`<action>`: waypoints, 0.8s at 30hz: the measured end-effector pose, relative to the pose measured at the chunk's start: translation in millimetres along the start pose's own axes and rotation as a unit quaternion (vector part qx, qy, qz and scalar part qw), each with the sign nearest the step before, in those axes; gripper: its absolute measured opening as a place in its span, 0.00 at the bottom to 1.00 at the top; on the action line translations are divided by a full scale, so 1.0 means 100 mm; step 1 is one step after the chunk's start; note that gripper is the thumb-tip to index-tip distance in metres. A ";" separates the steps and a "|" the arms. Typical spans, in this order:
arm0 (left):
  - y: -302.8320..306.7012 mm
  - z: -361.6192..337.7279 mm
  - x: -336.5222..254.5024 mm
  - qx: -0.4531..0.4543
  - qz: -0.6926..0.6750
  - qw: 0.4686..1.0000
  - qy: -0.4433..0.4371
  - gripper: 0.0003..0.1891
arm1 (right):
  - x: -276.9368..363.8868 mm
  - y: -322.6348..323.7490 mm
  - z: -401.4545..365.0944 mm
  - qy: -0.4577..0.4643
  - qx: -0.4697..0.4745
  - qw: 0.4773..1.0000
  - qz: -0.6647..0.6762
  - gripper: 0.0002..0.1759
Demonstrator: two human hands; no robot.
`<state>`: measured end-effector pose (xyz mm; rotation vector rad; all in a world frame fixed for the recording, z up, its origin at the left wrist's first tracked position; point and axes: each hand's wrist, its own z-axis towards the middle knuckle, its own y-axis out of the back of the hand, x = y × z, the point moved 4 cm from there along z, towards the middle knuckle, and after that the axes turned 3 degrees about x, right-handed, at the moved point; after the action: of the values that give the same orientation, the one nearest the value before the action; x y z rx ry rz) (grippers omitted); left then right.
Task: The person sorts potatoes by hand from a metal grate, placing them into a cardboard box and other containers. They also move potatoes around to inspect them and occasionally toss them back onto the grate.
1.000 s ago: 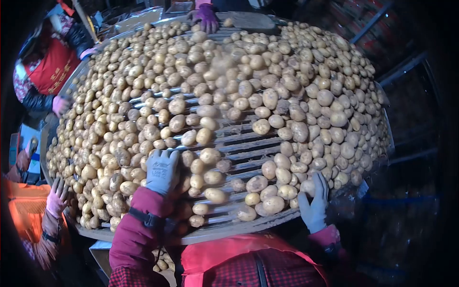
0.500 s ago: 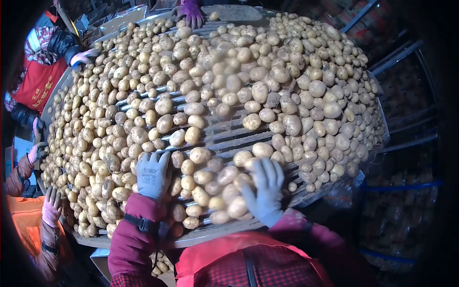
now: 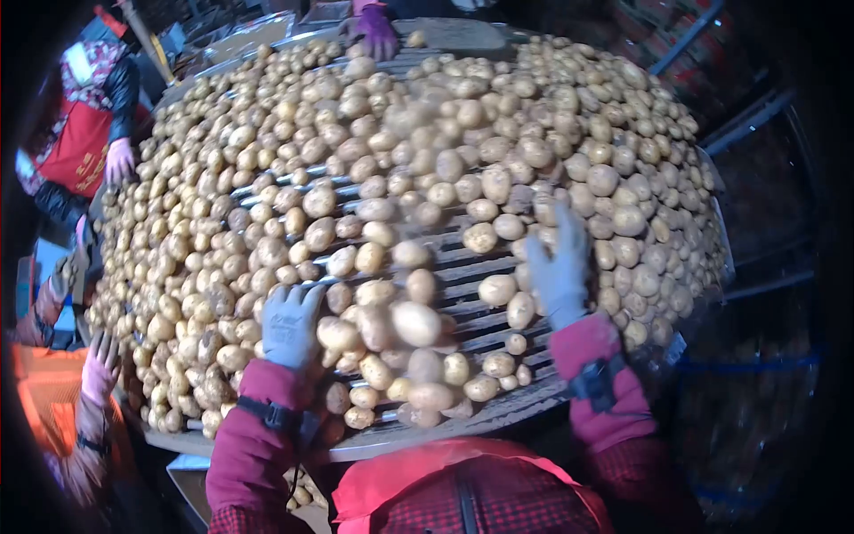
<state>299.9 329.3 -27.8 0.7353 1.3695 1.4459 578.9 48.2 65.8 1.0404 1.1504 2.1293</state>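
Observation:
A wide layer of potatoes (image 3: pixel 416 324) covers a slatted metal sorting table (image 3: pixel 480 267); the bare slats show between my hands. My left hand (image 3: pixel 290 326), in a grey work glove, lies palm down on potatoes near the front, fingers spread and holding nothing. My right hand (image 3: pixel 560 271), in the same kind of glove, reaches forward with its fingers apart, against the edge of the potato heap on the right. Beside its fingertips is a dark, soil-covered lump (image 3: pixel 543 206). The potatoes just behind the slats are blurred.
Across the table, a purple-gloved hand (image 3: pixel 375 34) rests near a metal plate (image 3: pixel 454 34). At left stand a person in a red apron (image 3: pixel 76 151) and one in an orange vest (image 3: pixel 53 400). Metal bars (image 3: pixel 747 125) rise at right; a box of potatoes (image 3: pixel 304 491) sits below.
My right hand has moved forward and right, from the front potatoes to the right-hand heap. Potatoes between my hands have shifted and rolled. My left hand has barely moved.

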 end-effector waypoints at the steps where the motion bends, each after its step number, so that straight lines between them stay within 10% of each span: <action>1: 0.06 0.01 -0.03 0.009 -0.015 1.000 -0.003 0.20 | -0.30 -0.11 0.05 -0.012 0.016 1.000 -0.003 0.41; 8: 0.09 0.03 -0.04 0.023 -0.026 0.999 0.012 0.23 | -0.36 -0.52 -0.03 -0.087 0.088 0.989 -0.079 0.48; 18: 0.15 -0.08 0.03 -0.061 -0.083 0.995 0.016 0.22 | 0.92 -0.66 -0.47 0.160 0.237 0.955 0.076 0.31; 24: 0.43 -0.36 -0.10 -0.202 -0.260 0.934 0.138 0.16 | 1.04 -0.28 -0.59 0.217 0.119 0.940 0.236 0.29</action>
<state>260.1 311.0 8.5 -0.1029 1.2826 1.3577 472.6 109.2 61.5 1.0607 1.5137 2.7509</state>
